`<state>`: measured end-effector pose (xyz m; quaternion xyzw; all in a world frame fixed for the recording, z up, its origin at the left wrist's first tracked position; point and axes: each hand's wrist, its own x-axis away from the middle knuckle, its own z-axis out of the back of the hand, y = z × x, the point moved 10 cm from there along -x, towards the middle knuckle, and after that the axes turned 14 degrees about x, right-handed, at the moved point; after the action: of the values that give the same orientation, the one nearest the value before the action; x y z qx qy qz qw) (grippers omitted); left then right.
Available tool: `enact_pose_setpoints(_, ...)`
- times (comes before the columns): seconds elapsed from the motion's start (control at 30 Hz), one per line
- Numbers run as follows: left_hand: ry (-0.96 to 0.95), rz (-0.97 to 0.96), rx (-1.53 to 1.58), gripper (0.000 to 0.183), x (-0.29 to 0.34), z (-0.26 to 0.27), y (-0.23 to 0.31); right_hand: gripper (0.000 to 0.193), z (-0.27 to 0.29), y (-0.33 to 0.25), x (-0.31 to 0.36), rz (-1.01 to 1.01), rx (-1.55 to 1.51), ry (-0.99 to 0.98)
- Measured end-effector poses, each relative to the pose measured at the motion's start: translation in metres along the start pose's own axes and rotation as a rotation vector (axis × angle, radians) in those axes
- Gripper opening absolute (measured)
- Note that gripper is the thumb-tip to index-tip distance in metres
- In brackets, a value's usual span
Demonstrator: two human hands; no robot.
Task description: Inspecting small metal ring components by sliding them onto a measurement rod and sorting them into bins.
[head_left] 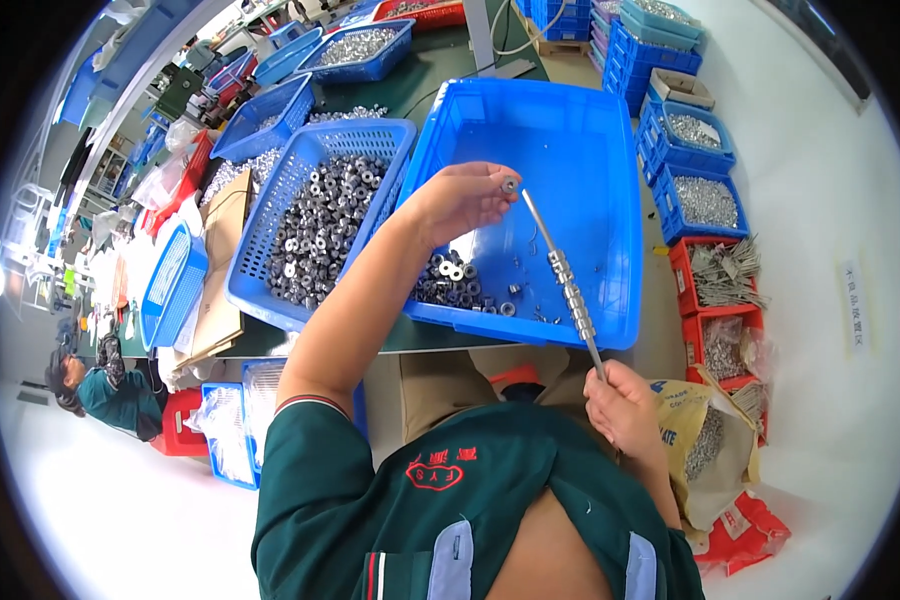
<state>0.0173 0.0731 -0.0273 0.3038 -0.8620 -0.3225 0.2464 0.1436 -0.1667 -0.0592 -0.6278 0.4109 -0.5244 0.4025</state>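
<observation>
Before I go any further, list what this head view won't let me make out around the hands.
All in the head view:
- The lower end of the metal rod: hidden inside the right hand.
- The far side of the small ring: hidden by its near face and the left hand.
- Part of the perforated basket: covered by the left forearm.
- Dark specks in the blue tub: too small to identify.

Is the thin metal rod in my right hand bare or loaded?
Loaded: shiny round metal pieces sit around the metal rod between its tip and your right hand.
</observation>
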Motion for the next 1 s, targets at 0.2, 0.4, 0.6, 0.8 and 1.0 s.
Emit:
enact_pose_setpoints(0.2,-0.065,0.004,-0.038,0.021,0.001,-0.007,-0.001,0.013,-0.009,0.000,-0.001,0.011,-0.042,-0.074)
enact_pose_setpoints(0.4,-0.055,-0.017,-0.163,0.022,0.001,0.002,0.005,0.016,-0.008,-0.003,0.001,-0.030,-0.023,-0.068)
enact_pose_setpoints(0.6,-0.129,0.099,-0.198,0.025,0.006,-0.015,-0.014,0.016,-0.013,-0.003,0.001,-0.037,-0.020,-0.045)
enact_pose_setpoints(0.8,-0.286,0.182,-0.199,0.028,0.012,-0.048,-0.035,0.016,-0.015,-0.013,-0.004,0.011,-0.057,-0.038)
enact_pose_setpoints(1.0,-0.154,0.056,-0.710,0.022,0.008,-0.024,-0.018,0.014,-0.002,-0.009,-0.005,0.024,-0.063,0.025)
